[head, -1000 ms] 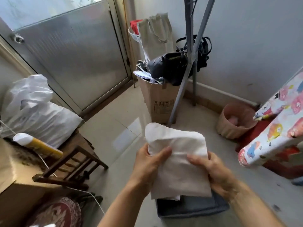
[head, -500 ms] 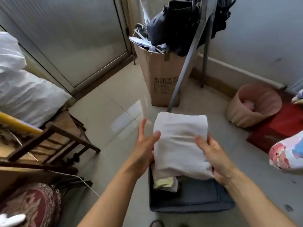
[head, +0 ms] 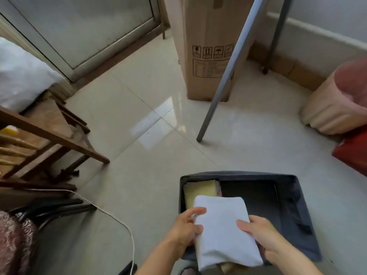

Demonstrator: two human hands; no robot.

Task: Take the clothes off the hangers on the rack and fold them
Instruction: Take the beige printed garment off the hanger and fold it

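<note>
Over one dark fabric bin (head: 297, 215), one folded white garment (head: 222, 231) is held by both side edges. Left hand (head: 184, 227) grips the left edge and right hand (head: 258, 233) the right edge, each thumb on top. One folded yellow item (head: 198, 191) lies at the bin's left side. Two metal rack legs (head: 228, 76) stand beyond.

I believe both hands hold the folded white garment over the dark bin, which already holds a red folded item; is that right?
Nearly: the head view shows the folded item in the dark bin is pale yellow, not red; the rest stands.

Tiled floor (head: 151, 175): grey bin (head: 297, 215), cardboard box (head: 206, 62).
</note>
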